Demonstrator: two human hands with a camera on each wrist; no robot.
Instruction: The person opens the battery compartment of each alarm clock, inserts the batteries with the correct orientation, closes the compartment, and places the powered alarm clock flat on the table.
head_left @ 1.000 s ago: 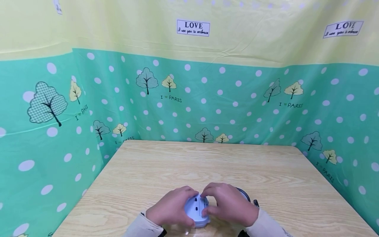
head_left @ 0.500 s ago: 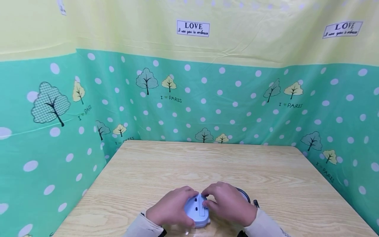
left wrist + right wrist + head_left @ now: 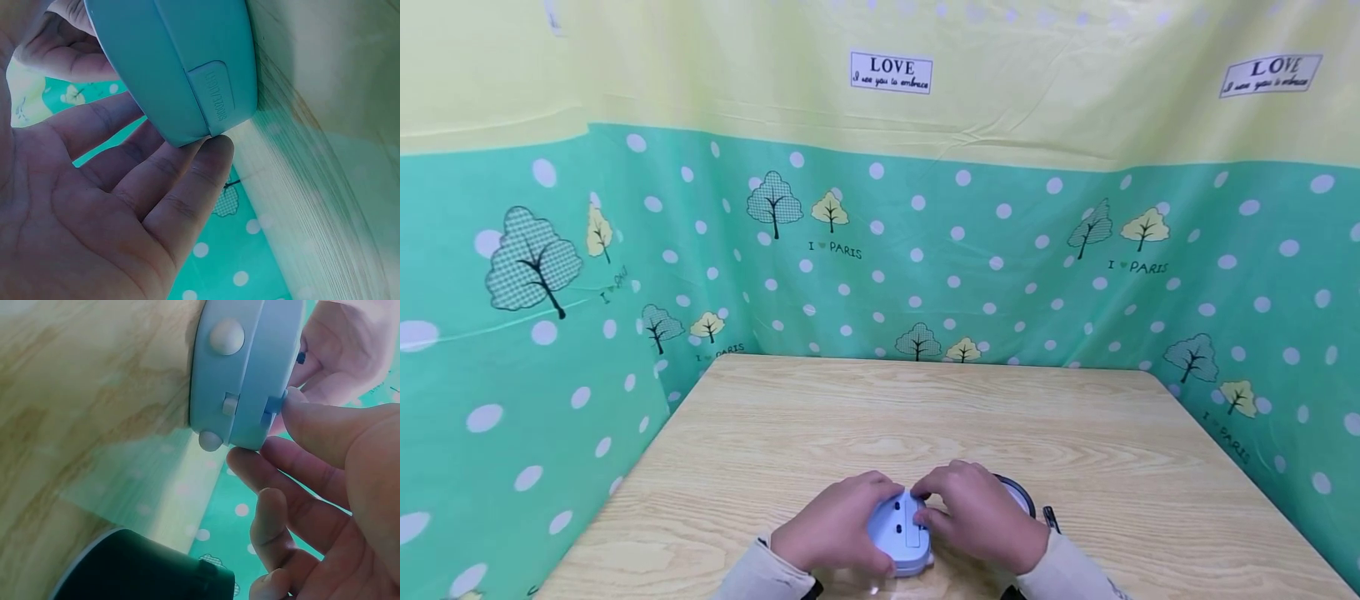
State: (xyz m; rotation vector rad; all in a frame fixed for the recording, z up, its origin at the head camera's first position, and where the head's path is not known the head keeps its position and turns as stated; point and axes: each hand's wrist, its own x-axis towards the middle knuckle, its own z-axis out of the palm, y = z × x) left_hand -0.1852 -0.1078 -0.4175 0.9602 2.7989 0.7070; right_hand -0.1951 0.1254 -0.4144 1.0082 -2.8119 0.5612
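A light blue alarm clock [image 3: 889, 533], its edge embossed "SNOOZE/LIGHT", lies on the table with its back up. Two small dark knobs and a rectangular cover [image 3: 912, 533] show on that back. My left hand [image 3: 838, 523] grips the clock from the left, thumb at the near edge and fingers at the far edge. At the opposite side, my right hand [image 3: 979, 515] pinches the rim by the cover. In the right wrist view its thumb [image 3: 312, 425] presses beside a small blue tab [image 3: 273, 405], with fingers under the edge. The clock's face is hidden.
Behind the right hand is a round thing with a dark rim [image 3: 1021, 493], mostly hidden. A small black object [image 3: 1051, 518] lies to its right. The wooden table [image 3: 895, 408] ends at a patterned green and yellow curtain [image 3: 895, 250].
My right thumb has shifted slightly up and right along the cover, so more of the cover shows. My left hand and the clock stay in place.
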